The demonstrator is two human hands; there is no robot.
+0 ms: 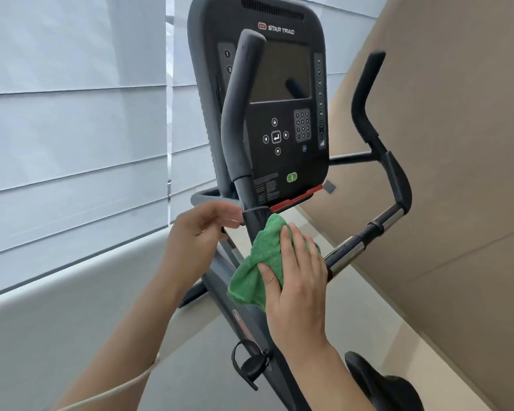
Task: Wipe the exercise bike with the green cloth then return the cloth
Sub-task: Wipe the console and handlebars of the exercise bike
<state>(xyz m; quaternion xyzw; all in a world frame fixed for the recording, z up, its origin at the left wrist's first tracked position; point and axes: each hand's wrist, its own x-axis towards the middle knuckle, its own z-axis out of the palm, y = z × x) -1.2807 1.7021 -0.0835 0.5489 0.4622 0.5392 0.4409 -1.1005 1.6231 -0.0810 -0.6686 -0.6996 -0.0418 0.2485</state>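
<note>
The exercise bike fills the middle of the head view, with its black console (279, 93) up top and dark handlebars on both sides. My right hand (297, 271) presses the green cloth (258, 262) against the bike's central post, just below the console; the thumb curls round the cloth's edge. My left hand (202, 229) holds the left handlebar's base (251, 215) beside the post, fingers curled toward it. The cloth hangs bunched, covering part of the frame.
The right handlebar (377, 226) with chrome sections runs up to the right. A pedal (250, 366) and the black seat (380, 381) lie below. White blinds (72, 129) stand to the left, a beige wall (457, 143) to the right. A white cable (107, 390) crosses my left forearm.
</note>
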